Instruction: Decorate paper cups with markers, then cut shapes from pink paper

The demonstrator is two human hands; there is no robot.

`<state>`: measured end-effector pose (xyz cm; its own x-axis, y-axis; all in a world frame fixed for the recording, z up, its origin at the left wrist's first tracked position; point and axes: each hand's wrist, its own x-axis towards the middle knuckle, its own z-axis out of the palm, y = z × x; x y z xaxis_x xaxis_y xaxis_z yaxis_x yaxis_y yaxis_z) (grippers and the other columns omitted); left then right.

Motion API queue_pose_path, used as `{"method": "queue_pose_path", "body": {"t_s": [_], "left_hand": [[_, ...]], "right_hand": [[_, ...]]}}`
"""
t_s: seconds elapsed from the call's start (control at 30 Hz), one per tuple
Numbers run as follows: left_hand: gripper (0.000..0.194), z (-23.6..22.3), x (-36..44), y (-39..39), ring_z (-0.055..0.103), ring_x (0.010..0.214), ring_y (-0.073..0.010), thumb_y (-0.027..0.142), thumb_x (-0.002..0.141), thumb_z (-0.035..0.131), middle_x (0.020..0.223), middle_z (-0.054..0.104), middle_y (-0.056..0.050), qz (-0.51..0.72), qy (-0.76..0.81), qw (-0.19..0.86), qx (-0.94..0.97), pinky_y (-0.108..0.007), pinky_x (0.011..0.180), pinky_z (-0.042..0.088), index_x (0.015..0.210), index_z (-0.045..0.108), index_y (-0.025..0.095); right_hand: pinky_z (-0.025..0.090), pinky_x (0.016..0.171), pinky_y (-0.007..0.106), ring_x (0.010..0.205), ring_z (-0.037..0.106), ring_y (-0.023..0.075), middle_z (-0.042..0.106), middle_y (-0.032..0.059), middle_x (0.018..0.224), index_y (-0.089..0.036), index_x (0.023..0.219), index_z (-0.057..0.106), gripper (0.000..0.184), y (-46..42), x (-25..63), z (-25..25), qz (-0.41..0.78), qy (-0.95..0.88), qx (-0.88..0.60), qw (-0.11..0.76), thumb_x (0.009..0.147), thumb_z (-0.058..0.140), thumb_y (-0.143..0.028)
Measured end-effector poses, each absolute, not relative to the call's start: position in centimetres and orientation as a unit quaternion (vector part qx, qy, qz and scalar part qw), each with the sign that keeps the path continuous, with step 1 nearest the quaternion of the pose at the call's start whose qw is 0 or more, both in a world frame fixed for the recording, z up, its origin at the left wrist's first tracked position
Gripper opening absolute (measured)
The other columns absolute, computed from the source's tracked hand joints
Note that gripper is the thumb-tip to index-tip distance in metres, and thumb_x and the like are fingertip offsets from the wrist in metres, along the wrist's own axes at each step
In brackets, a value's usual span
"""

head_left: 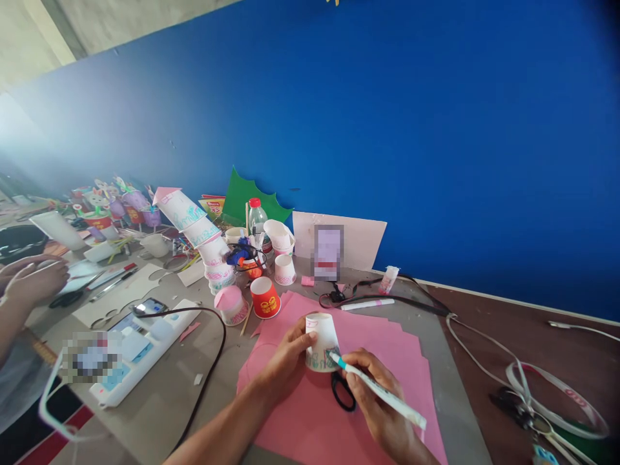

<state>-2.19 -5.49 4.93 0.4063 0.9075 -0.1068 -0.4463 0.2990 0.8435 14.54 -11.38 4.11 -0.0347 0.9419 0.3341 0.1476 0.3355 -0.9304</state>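
My left hand (pixel 283 365) is wrapped round an upside-down white paper cup (pixel 320 339) with a printed band, holding it on pink paper sheets (pixel 387 342). My right hand (pixel 375 397) is closed on a white marker (pixel 382 392) with a teal tip, and the tip touches the cup's lower right side. Black scissors (pixel 343 391) lie on the pink paper just under my right hand, partly hidden by it.
A red cup (pixel 265 297) and a pink-topped cup (pixel 231 305) stand beyond my left hand. A leaning stack of cups (pixel 203 239), a water bottle (pixel 256 219), a power strip (pixel 145 352), cables (pixel 465 336) and another marker (pixel 367 304) crowd the grey table (pixel 165 407). Another person's hands (pixel 29 278) are at the left.
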Motion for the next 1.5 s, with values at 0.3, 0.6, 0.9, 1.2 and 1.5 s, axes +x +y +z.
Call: {"method": "queue_pose_path", "body": {"t_s": [0.3,0.6,0.9,1.2,1.5], "left_hand": [[0.044,5.1,-2.2,-5.4,0.055,0.071,-0.0163,0.033,0.083,0.066,0.093,0.071,-0.004,0.452,0.311,0.744,0.380,-0.026,0.065,0.042,0.125,0.064,0.022],[0.038,5.1,-2.2,-5.5,0.056,0.073,-0.0195,0.035,0.082,0.068,0.086,0.069,-0.003,0.458,0.310,0.742,0.380,-0.028,0.067,0.043,0.117,0.069,0.023],[0.035,4.5,-2.3,-5.4,0.054,0.074,-0.0165,0.030,0.085,0.066,0.087,0.068,-0.003,0.459,0.297,0.752,0.368,-0.026,0.067,0.042,0.120,0.068,0.022],[0.039,4.7,-2.3,-5.6,0.055,0.073,-0.0168,0.031,0.085,0.066,0.088,0.069,-0.003,0.457,0.298,0.752,0.370,-0.026,0.066,0.042,0.123,0.066,0.023],[0.044,5.1,-2.2,-5.3,0.060,0.077,-0.0213,0.034,0.079,0.070,0.088,0.071,-0.004,0.462,0.313,0.751,0.353,-0.030,0.069,0.047,0.121,0.068,0.024]], "right_hand": [[0.047,0.051,0.023,0.058,0.057,0.0157,0.062,0.0010,0.069,-0.022,0.086,0.065,0.028,-11.4,14.8,3.9,0.343,-0.595,-0.472,0.552,0.096,0.053,-0.045],[0.047,0.051,0.024,0.058,0.056,0.0163,0.060,0.0003,0.067,-0.022,0.088,0.065,0.027,-11.3,15.1,3.4,0.396,-0.529,-0.472,0.583,0.094,0.057,-0.047],[0.047,0.052,0.024,0.062,0.059,0.0170,0.063,0.0019,0.072,-0.022,0.091,0.066,0.028,-11.3,14.8,3.7,0.388,-0.556,-0.464,0.570,0.094,0.056,-0.047],[0.047,0.053,0.025,0.061,0.059,0.0172,0.063,0.0023,0.071,-0.022,0.089,0.066,0.027,-11.4,14.8,4.0,0.362,-0.582,-0.470,0.555,0.095,0.054,-0.045],[0.047,0.051,0.024,0.058,0.056,0.0161,0.060,0.0004,0.066,-0.021,0.085,0.066,0.027,-11.0,15.4,2.6,0.384,-0.492,-0.484,0.613,0.092,0.058,-0.046]]}}
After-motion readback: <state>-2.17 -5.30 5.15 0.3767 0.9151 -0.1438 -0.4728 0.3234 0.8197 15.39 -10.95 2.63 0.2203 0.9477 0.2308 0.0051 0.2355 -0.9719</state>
